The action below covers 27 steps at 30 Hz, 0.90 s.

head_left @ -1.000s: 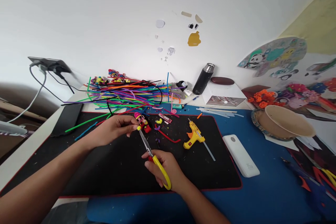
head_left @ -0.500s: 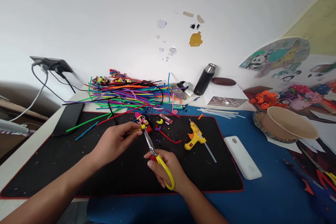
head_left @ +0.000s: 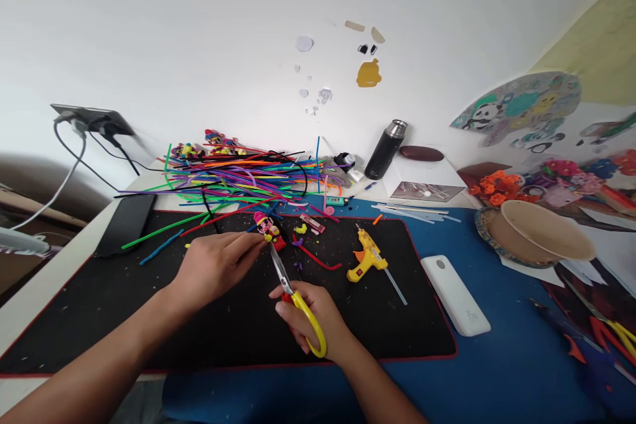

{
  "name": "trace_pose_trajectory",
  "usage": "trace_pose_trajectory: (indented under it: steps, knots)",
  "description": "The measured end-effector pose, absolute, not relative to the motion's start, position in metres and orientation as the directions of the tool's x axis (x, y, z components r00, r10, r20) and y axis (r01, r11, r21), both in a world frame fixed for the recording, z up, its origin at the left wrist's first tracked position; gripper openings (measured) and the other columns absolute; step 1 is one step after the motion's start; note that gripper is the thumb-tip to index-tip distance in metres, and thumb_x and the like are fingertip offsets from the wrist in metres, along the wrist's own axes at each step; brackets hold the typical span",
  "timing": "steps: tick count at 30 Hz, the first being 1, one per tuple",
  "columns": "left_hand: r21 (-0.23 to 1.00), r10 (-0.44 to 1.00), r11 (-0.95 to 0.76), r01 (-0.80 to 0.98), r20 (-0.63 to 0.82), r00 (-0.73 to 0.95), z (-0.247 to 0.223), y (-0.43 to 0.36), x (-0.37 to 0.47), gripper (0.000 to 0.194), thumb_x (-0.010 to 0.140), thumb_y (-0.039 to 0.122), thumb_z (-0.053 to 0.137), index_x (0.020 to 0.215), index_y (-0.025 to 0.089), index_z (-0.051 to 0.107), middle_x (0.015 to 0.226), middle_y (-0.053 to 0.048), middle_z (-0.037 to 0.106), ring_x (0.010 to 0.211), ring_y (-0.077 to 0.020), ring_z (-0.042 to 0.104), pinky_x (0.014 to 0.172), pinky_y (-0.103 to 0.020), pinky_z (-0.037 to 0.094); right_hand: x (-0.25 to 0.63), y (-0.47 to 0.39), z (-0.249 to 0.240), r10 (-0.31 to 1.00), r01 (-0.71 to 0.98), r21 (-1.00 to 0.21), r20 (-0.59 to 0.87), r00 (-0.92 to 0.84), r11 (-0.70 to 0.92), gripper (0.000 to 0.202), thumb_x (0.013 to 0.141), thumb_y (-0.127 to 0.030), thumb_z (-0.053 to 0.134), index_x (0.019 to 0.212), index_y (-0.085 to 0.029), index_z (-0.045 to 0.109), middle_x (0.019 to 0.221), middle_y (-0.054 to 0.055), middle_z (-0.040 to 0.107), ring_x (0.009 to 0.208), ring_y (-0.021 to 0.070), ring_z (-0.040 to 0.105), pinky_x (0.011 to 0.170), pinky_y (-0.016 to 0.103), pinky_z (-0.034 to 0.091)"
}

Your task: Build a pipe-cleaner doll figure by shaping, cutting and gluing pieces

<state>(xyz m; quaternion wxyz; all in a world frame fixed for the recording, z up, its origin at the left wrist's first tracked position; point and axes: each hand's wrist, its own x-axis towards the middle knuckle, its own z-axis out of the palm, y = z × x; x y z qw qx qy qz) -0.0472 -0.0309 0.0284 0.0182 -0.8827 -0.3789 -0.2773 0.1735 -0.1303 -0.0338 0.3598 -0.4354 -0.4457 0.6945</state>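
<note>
My right hand (head_left: 311, 318) grips scissors (head_left: 284, 279) with one yellow and one red handle loop. Their blades point up and left, nearly together, with the tips close to my left fingertips. My left hand (head_left: 216, 265) is closed in a pinch on a small piece of yellow pipe cleaner (head_left: 268, 238), mostly hidden by the fingers. Just beyond the fingertips is a small figure (head_left: 263, 222) with a pink top and a red base. Purple bits and a bent red pipe cleaner (head_left: 322, 260) lie right of the blades on the black mat (head_left: 223, 331).
Many coloured pipe cleaners (head_left: 248, 175) are heaped against the wall. A yellow glue gun (head_left: 368, 255) with a glue stick rests on the mat's right, beside a white power bank (head_left: 456, 295). Farther back stand a black flask (head_left: 385, 151) and a beige bowl (head_left: 546, 228).
My left fingers have turned over the yellow piece, covering more of it. The scissors stay close to the fingertips. The whole view has shifted slightly.
</note>
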Motion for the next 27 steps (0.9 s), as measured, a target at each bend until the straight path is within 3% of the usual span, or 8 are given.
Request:
trace_pose_trajectory:
  steps: [11, 27]
  knots:
    - [0.243, 0.693, -0.696, 0.676, 0.474, 0.543, 0.03, -0.03, -0.044, 0.028, 0.106, 0.034, 0.056, 0.095, 0.023, 0.079, 0.082, -0.003, 0.084, 0.065, -0.0169, 0.078, 0.06, -0.024, 0.052, 0.173, -0.132, -0.037, 0.891, -0.082, -0.937, -0.294, -0.345, -0.341, 0.057, 0.089, -0.064, 0.074, 0.118, -0.015, 0.07, 0.05, -0.013, 0.045, 0.031, 0.0064, 0.038, 0.034, 0.018, 0.027]
    - [0.355, 0.761, -0.63, 0.69, 0.457, 0.46, 0.029, -0.032, -0.041, 0.037, 0.109, 0.044, 0.052, 0.108, 0.023, 0.083, 0.099, -0.006, 0.088, 0.076, -0.0219, 0.083, 0.07, -0.027, 0.061, 0.178, -0.134, -0.045, 0.887, -0.185, -0.923, -0.245, -0.392, -0.337, 0.062, 0.09, -0.069, 0.075, 0.117, -0.014, 0.069, 0.047, -0.013, 0.046, 0.029, 0.0061, 0.037, 0.033, 0.017, 0.025]
